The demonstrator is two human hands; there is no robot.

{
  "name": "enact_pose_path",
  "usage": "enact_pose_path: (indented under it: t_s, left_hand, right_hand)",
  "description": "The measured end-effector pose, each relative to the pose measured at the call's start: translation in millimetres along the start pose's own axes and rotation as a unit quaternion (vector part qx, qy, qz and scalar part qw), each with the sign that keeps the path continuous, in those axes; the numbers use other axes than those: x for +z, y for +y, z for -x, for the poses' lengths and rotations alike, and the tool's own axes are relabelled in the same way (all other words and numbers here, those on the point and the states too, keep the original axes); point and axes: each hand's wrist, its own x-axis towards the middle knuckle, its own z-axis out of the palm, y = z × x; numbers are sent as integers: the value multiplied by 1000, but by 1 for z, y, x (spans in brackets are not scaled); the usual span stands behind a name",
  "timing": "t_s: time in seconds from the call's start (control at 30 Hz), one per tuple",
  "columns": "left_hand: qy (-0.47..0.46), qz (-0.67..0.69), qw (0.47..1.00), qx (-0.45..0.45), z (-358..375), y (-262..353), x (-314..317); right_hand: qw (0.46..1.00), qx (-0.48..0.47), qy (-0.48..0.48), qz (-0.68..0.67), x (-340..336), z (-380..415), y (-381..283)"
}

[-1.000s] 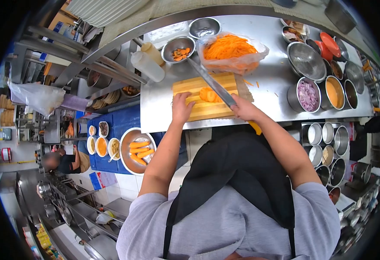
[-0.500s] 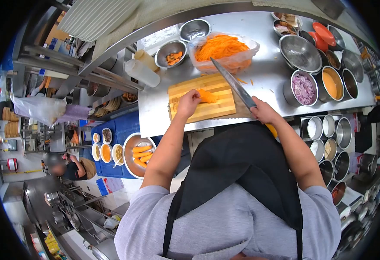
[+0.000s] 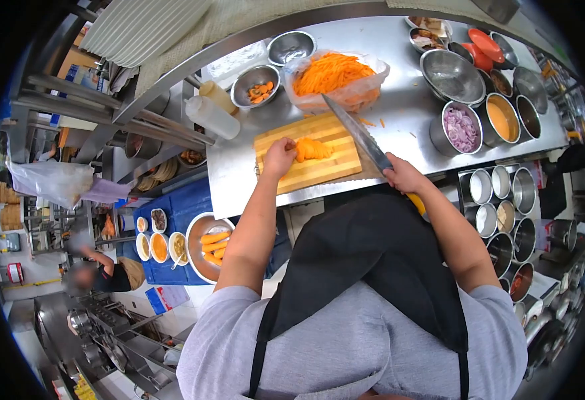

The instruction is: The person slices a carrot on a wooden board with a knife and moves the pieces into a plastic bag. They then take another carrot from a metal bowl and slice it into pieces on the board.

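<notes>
My right hand point(image 3: 402, 175) is wrapped around a large kitchen knife point(image 3: 359, 133). Its broad blade points up and left past the right side of the board, and the end of its yellow handle shows below my hand. On a striped wooden cutting board point(image 3: 339, 170) lies a fanned row of orange carrot slices point(image 3: 314, 150). My left hand point(image 3: 280, 157) is at the left end of that row, fingers curled and pinched against the slices; the fingertips are partly hidden. Behind the board, a clear plastic bag holds a heap of shredded carrot point(image 3: 332, 75).
A steel bowl point(image 3: 234, 99) with carrot ends and squeeze bottles point(image 3: 209, 117) stand left of the bag. On the right are pots, one with sliced red onion point(image 3: 462, 128). Lower left, a bowl point(image 3: 199, 263) holds whole peeled carrots. Another person point(image 3: 109, 272) is farther left.
The carrot slices are now spread into a wider fan, and my left hand has shifted slightly left and down. The knife stays in my right hand. The view has shifted slightly.
</notes>
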Motion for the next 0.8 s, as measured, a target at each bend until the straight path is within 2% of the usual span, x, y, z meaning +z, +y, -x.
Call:
enact_pose_path:
  t_s: [0.03, 0.1, 0.13, 0.2, 0.3, 0.53, 0.73, 0.8]
  left_hand:
    - [-1, 2, 1000, 3, 4, 5, -1]
    - [80, -93, 991, 53, 16, 21, -3]
    - [79, -90, 991, 55, 21, 33, -2]
    - [63, -126, 975, 174, 28, 55, 7]
    - [49, -162, 963, 210, 25, 64, 25]
    - [16, -188, 966, 176, 32, 51, 37]
    - [77, -183, 971, 132, 42, 67, 47]
    - [116, -236, 952, 155, 39, 70, 50]
  right_hand:
    - [1000, 2, 3, 1, 0, 2, -2]
    - [999, 26, -16, 26, 0, 8, -7]
    - [999, 29, -14, 27, 2, 10, -8]
    - [999, 10, 0, 48, 6, 16, -10]
    - [999, 21, 16, 30, 15, 24, -12]
    - [997, 8, 26, 66, 30, 42, -3]
    - [995, -9, 41, 95, 42, 46, 13]
    - [995, -4, 36, 97, 40, 43, 13]
